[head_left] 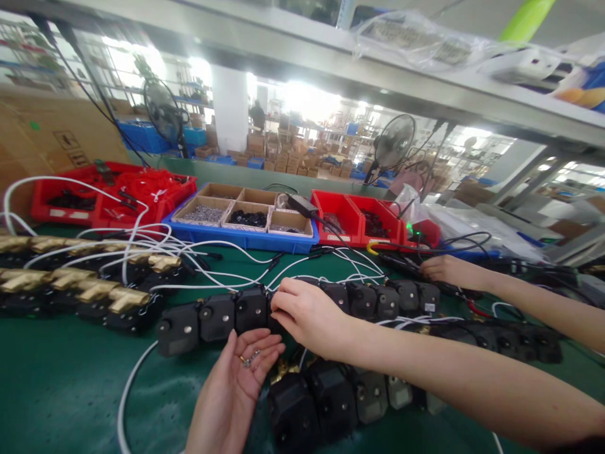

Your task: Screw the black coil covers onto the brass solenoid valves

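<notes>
In front of one blue tray (pixel 246 241), one left hand (pixel 235 375) cradled silvery bits (pixel 252 359) beside three boxy black housings (pixel 217 317), while one right hand (pixel 309 310) pinched I couldn't tell what.

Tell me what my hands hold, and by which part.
Left hand: small metal pieces, loose in the palm. Right hand, at black units: hold cannot be told.
</notes>
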{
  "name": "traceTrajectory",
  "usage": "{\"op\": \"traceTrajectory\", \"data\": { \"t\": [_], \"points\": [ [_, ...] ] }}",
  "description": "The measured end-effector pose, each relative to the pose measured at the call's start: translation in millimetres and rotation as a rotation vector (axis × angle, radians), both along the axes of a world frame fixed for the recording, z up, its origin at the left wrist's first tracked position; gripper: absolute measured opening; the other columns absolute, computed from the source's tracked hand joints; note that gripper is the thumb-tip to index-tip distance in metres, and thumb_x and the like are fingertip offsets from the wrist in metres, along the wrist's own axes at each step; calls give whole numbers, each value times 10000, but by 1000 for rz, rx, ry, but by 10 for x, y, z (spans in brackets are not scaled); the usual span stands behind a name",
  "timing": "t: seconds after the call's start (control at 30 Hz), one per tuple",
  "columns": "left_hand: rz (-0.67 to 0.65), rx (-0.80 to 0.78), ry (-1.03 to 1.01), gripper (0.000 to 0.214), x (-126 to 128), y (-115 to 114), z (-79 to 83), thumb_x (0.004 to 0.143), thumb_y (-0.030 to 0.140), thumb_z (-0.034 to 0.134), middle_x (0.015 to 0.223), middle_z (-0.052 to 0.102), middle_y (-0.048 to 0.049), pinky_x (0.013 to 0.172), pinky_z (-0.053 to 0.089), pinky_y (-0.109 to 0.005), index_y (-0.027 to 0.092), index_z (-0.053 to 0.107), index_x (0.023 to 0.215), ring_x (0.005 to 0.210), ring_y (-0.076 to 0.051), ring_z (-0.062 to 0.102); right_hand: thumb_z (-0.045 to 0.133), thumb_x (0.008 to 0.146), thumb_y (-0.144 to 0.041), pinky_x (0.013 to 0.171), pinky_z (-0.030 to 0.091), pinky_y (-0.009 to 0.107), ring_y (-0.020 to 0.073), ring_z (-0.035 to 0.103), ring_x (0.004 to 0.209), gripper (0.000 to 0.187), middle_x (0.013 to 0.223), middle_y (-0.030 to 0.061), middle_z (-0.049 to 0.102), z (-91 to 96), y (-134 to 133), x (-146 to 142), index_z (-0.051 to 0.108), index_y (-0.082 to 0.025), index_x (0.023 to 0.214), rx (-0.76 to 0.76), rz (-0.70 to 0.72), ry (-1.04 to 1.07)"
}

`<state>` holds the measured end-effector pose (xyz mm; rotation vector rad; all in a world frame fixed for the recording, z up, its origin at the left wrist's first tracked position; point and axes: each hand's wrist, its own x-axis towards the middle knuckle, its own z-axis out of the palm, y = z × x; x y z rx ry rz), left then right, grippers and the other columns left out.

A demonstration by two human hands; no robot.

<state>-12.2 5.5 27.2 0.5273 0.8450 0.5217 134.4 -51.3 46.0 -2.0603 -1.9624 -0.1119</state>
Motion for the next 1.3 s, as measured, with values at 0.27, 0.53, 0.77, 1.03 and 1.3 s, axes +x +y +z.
{"op": "traceTrajectory", "data": {
  "t": [0.27, 0.53, 0.77, 1.03, 1.3],
  "points": [
    [0, -1, 2, 409, 6, 4, -14, 1002, 197, 400, 769, 757, -184, 649, 616, -203, 43, 707, 782, 689, -192, 752, 705, 851, -110, 704, 376, 254, 143, 508, 803, 113, 877, 26, 571, 29, 31, 6, 599, -145, 862, 19, -58, 182],
    [-43, -36, -48, 392, -44, 82, -153, 997, 206, 427, 798, 755, -185, 670, 629, -238, 44, 722, 795, 716, -201, 749, 777, 785, -125, 641, 381, 223, 114, 522, 706, 188, 761, -17, 578, 208, 77, 25, 598, -145, 839, -10, -183, 430],
    [-40, -56, -115, 327, -93, 67, -87, 999, 157, 419, 866, 770, -101, 667, 626, -231, 106, 741, 980, 705, -156, 732, 616, 893, -203, 853, 479, 340, 193, 594, 820, 116, 905, 72, 676, 283, -61, -387, 673, -111, 851, -147, 383, -72],
    [91, -180, -125, 322, -44, 82, -73, 994, 127, 414, 792, 746, -35, 519, 539, -124, 139, 698, 1147, 611, -91, 693, 608, 851, -175, 741, 494, 337, 236, 641, 842, 122, 1015, 133, 709, 339, 114, -511, 703, -100, 871, -263, 361, -15],
    [111, -170, -108, 376, -14, 17, -31, 990, 106, 376, 884, 769, -69, 723, 603, -202, 126, 666, 1228, 616, -97, 682, 617, 843, -176, 752, 505, 293, 215, 656, 860, 133, 1009, 127, 712, 364, 49, -512, 709, -90, 887, -230, 319, 30]
  ]
}}
